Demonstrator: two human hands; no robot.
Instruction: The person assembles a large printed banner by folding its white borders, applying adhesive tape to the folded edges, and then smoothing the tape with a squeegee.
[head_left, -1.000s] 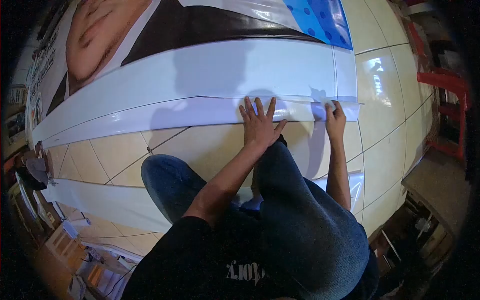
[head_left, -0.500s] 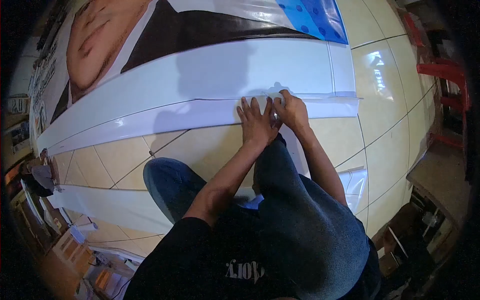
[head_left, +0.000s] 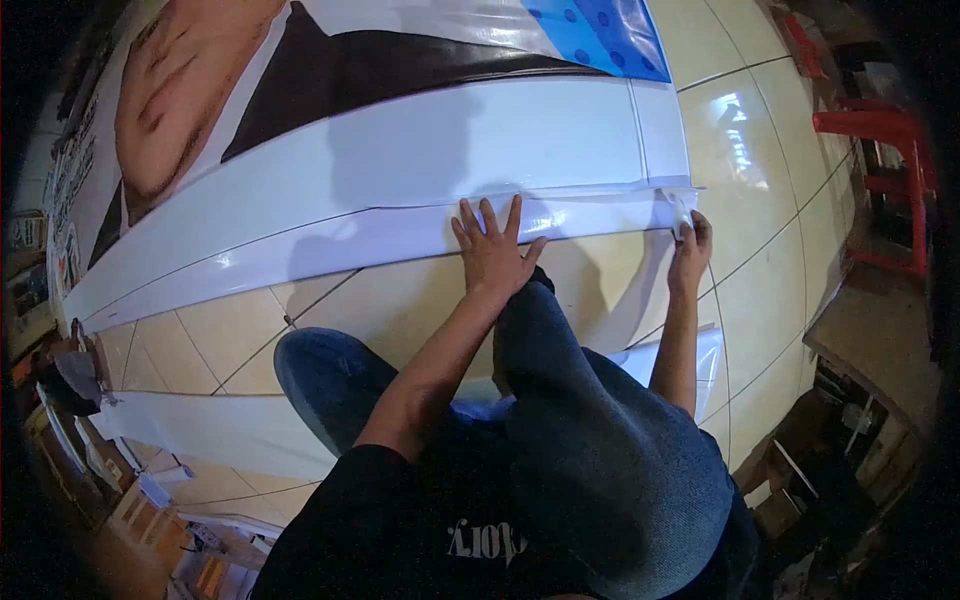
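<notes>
A large glossy printed banner (head_left: 480,140) lies flat on the tiled floor, with a wide white border along its near side. Along that border runs a folded white strip (head_left: 330,245). My left hand (head_left: 490,250) rests flat on the strip's middle part, fingers spread. My right hand (head_left: 690,245) is at the strip's right end, by the banner's corner. Its fingers are curled and pinch the strip's raised end. My knees in blue jeans are on the floor just behind both hands.
A second long white strip (head_left: 220,420) lies on the beige floor tiles (head_left: 760,250) under my legs. A red plastic chair (head_left: 880,150) stands at the right. Cluttered shelves and boxes line the dark left and lower right edges.
My right hand went from the strip's right end to beside my left hand, then back out to the banner's corner. My left hand stayed flat on the strip.
</notes>
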